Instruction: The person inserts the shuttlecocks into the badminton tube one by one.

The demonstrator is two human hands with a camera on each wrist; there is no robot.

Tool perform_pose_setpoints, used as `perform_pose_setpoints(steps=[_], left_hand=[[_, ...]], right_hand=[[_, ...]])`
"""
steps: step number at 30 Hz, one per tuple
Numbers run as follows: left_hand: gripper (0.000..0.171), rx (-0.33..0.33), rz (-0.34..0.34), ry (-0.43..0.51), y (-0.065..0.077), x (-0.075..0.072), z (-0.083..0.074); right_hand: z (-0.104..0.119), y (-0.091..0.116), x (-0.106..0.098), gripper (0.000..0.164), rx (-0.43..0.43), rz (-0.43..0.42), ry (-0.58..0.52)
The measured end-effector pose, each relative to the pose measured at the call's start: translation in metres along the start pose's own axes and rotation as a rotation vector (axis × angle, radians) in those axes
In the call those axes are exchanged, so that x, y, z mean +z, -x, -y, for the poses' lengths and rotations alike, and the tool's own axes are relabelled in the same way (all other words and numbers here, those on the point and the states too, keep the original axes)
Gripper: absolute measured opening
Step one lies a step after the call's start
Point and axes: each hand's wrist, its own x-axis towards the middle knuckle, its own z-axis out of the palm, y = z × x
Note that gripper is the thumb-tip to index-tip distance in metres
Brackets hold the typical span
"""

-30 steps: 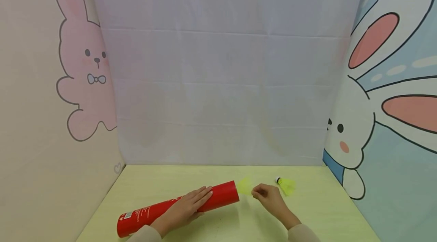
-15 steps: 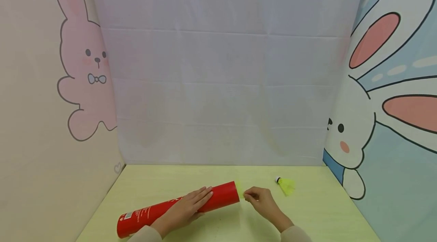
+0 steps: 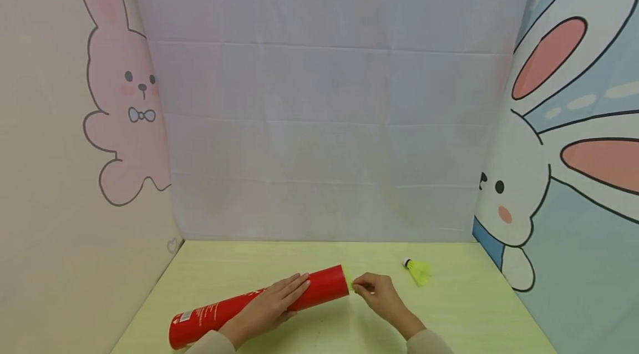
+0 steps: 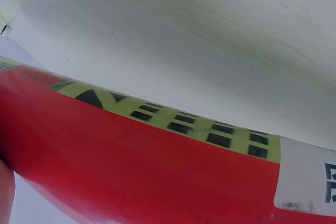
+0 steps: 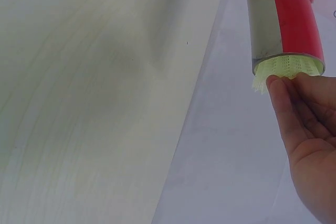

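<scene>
A long red shuttlecock tube (image 3: 326,289) lies slanted, its right end raised off the table. My left hand (image 3: 269,305) holds it around the middle, fingers over the top and thumb at the near side. At the tube's open right end, my right hand (image 3: 383,297) pinches the skirt edge of a yellow shuttlecock (image 5: 286,65). Most of that shuttlecock is inside the tube and hidden; only the rim of its skirt sticks out. In the left wrist view the tube's red wall (image 4: 157,166) with a yellow-green printed strip fills the lower part.
Another yellow shuttlecock (image 3: 418,272) with a white cork lies on the pale yellow table (image 3: 464,298), right of and behind my right hand. A white cloth (image 3: 319,121) hangs behind the table, and rabbit-printed panels stand at both sides.
My right hand has moved left to the tube's mouth, and the shuttlecock it pinches has slid mostly inside. The left hand and the tube have hardly moved.
</scene>
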Motion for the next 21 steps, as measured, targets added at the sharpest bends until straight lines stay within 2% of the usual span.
perform_pose_setpoints(steps=[9,21], left_hand=[[0.091,-0.008,0.011,0.019,-0.002,-0.001,-0.001],[0.088,-0.013,0.029,0.046,0.0,0.0,-0.001]], right_hand=[[0.004,-0.004,0.005,0.004,0.025,0.023,0.0],[0.004,-0.006,0.011,0.008,-0.03,0.046,0.017]])
